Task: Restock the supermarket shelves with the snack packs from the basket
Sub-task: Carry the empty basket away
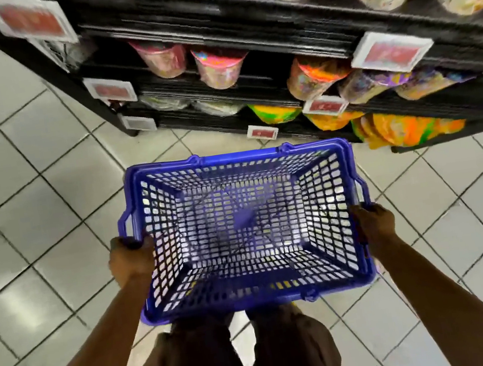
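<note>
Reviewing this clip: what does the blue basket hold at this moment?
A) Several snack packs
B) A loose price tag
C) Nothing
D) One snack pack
C: no pack lies in the blue basket. Its mesh floor is bare and the tiles show through it, while the left hand and right hand grip its side rims.

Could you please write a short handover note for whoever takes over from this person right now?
Hands: the left hand grips the blue basket at its left rim, the right hand at its right rim.
The basket is held before the black shelves; no packs show inside it.
Many snack packs sit on the shelves.
Done, apparently: basket emptied. Left: probably only returning the basket.
</note>
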Demonstrator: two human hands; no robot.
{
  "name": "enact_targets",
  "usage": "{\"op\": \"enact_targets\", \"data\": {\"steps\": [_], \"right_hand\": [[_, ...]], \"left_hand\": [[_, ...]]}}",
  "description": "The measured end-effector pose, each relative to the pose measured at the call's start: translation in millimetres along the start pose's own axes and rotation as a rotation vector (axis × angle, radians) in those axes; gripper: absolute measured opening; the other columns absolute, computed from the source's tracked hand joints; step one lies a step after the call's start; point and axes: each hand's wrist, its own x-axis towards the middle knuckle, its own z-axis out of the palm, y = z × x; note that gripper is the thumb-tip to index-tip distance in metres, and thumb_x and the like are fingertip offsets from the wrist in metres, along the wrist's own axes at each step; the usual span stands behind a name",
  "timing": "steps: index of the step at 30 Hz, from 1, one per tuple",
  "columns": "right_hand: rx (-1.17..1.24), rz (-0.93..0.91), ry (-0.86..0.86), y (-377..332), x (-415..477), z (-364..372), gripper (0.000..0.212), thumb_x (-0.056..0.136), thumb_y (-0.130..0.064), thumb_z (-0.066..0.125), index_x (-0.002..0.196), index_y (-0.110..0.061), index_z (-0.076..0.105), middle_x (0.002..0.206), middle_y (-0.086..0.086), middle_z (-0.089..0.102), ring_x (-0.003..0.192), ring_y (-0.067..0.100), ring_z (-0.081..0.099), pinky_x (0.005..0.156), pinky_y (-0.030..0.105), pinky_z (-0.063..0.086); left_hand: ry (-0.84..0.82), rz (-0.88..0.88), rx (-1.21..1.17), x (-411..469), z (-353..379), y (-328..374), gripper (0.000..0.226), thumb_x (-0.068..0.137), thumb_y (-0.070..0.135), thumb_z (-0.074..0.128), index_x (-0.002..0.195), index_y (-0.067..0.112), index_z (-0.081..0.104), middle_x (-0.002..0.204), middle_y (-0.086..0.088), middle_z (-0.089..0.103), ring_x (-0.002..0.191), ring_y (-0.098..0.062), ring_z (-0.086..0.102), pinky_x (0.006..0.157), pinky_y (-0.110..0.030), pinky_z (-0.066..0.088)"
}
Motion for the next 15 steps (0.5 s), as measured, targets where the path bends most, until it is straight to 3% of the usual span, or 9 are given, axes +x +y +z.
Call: {"op": "enact_targets", "data": {"steps": [5,10,12,15], "right_hand": [[-0.034,-0.053,-0.051,-59.0,-83.0,-43.3,0.026,0.082,-0.022,0.073,0.065,-0.018,0.054,0.058,0.004,0.052,0.052,0.022,0.046,0.054,0.03,0.038],[-0.061,-0.142,-0.155,-147.8,-199.9,-96.7,0.015,0.082,-0.019,0.071,0.083,-0.011,0.058,0.063,0.006,0.049,0.055,0.021,0.042,0.054,0.031,0.034],[-0.093,-0.211,-0.167,-173.2,-238.4,-108.3,0.013,0.082,-0.018,0.07,0.078,-0.012,0.059,0.06,0.005,0.05,0.054,0.021,0.043,0.052,0.03,0.037],[-0.128,-0.308,-0.197,-204.3,-295.6,-126.3,0.01,0.085,-0.017,0.069,0.087,-0.009,0.062,0.062,0.005,0.054,0.053,0.02,0.046,0.051,0.028,0.04]], "left_hand": [[0.054,-0.022,-0.036,-53.3,-101.2,17.1,0.033,0.082,0.025,0.074,0.101,0.003,0.059,0.102,-0.023,0.067,0.097,-0.04,0.062,0.083,-0.044,0.047],[0.129,-0.071,-0.093,-132.9,-244.4,30.5,0.032,0.082,0.027,0.073,0.102,0.005,0.059,0.102,-0.023,0.067,0.097,-0.04,0.062,0.083,-0.042,0.047],[0.157,-0.093,-0.134,-162.3,-291.6,27.4,0.033,0.081,0.027,0.073,0.1,0.005,0.058,0.098,-0.021,0.066,0.093,-0.039,0.063,0.078,-0.039,0.045],[0.232,-0.131,-0.195,-209.5,-350.3,16.1,0.031,0.079,0.029,0.074,0.093,0.008,0.056,0.086,-0.013,0.061,0.086,-0.036,0.062,0.072,-0.035,0.041]]}}
